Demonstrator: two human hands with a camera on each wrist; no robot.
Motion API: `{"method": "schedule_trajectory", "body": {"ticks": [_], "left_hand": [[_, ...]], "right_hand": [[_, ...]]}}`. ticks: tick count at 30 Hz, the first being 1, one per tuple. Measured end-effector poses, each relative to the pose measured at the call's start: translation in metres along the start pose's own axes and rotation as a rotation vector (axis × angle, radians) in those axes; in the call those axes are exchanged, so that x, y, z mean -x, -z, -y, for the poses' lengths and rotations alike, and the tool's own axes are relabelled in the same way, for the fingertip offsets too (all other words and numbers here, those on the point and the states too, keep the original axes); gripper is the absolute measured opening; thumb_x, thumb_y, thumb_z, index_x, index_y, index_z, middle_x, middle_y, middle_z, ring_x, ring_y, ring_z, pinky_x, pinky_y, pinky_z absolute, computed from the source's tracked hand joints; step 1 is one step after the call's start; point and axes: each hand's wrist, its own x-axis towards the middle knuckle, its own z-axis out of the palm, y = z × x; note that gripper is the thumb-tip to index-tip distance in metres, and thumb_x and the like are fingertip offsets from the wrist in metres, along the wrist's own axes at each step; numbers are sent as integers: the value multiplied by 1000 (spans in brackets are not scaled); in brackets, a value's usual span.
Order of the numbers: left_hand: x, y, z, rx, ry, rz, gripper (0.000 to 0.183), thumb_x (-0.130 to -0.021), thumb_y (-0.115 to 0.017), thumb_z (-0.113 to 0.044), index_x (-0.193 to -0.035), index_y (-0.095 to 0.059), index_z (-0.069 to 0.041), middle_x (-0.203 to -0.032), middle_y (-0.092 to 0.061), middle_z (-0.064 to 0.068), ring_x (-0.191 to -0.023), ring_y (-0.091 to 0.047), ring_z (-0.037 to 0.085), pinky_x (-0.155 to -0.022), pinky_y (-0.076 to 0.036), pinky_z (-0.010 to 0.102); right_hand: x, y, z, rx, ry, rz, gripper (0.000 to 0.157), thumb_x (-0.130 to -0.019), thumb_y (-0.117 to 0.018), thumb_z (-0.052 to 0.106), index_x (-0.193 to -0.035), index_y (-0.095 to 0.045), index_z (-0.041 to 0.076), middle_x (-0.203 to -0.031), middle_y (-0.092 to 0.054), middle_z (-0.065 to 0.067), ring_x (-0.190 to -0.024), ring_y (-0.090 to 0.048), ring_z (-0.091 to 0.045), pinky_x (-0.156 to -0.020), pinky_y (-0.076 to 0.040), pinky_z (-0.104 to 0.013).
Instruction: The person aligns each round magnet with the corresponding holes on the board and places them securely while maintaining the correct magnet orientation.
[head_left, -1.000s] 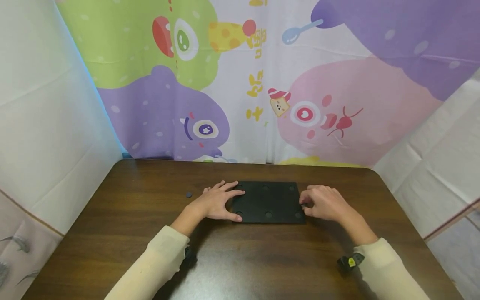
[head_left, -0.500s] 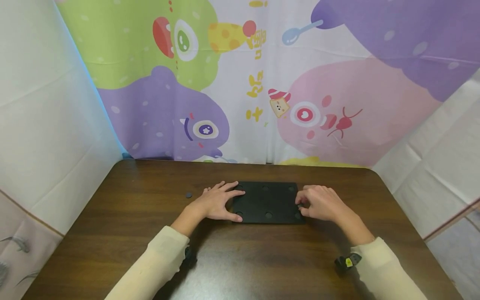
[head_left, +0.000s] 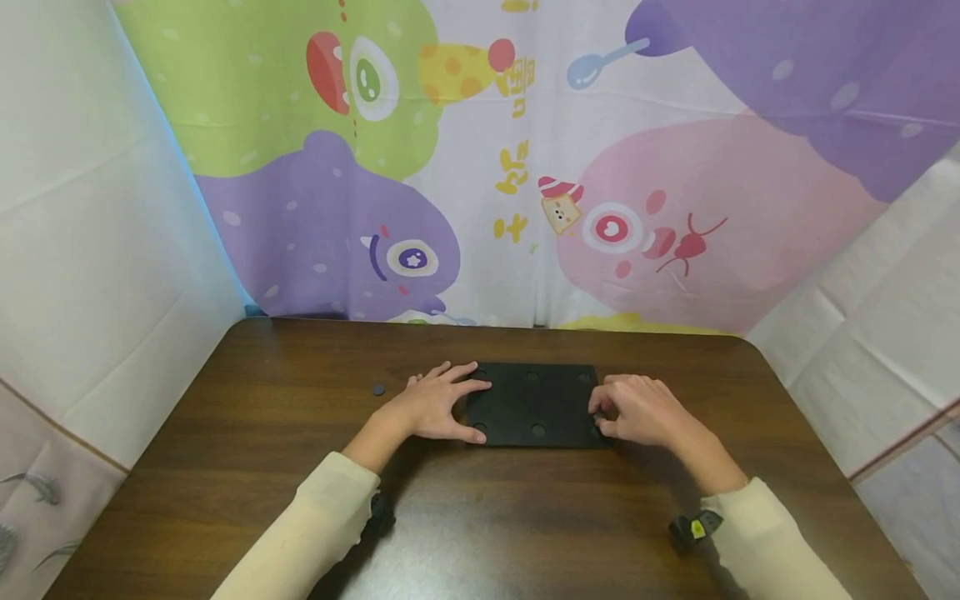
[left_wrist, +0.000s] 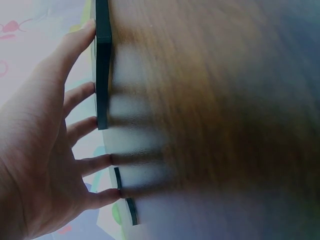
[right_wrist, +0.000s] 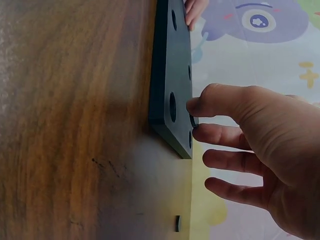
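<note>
black board (head_left: 525, 404), matte, rectangular (round recesses (head_left: 538, 430) along both long edges), flat on table (head_left: 480, 508) | left hand (head_left: 431, 406) unclenched, touching its left end | right hand (head_left: 637, 408) pinching dark disc (right_wrist: 194, 121) at right end

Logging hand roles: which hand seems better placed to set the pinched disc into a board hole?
Probably the right hand: it pinches the disc at the right end of the board; the left hand touches the left.

Pale glare marks the tabletop (head_left: 465, 533); both wrist views look dimmer, softly blurred.
</note>
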Motion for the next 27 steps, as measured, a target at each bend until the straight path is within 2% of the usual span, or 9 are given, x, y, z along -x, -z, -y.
{"method": "schedule_trajectory", "body": {"ticks": [9, 14, 21, 27], "left_hand": [[10, 11, -16, -17, 4, 11, 95, -89, -84, -70, -170, -51, -34, -191, -25, 1, -176, -19, 51, -127, -21, 92], [10, 11, -14, -29, -19, 3, 97, -88, -80, -79, -170, -51, -36, -190, -26, 2, -174, -22, 54, -124, -25, 93], [2, 3, -2, -7, -27, -9, 98, -86, -80, -82, -169, -51, -39, -191, -25, -1, -175, -20, 54, -124, -22, 95], [7, 6, -7, -3, -21, -1, 98, -87, -79, -82, -170, -50, -40, -191, -24, -2, -176, -18, 53, -126, -21, 94]], "right_hand": [[2, -5, 2, -1, 17, 6, 15, -91, -90, 17, -103, -85, 23, -89, -68, 9, -75, -57, -3, -57, -40, -23], [4, -6, 3, 1, 28, 9, 13, -91, -89, 16, -101, -85, 23, -87, -67, 10, -75, -56, -3, -56, -40, -22], [5, -8, 5, 17, 71, 5, 12, -92, -89, 15, -102, -86, 21, -89, -69, 9, -74, -54, -3, -58, -41, -21], [7, -9, 4, 33, 86, -3, 11, -93, -90, 16, -103, -89, 22, -93, -74, 7, -76, -61, -5, -60, -45, -21]]}}
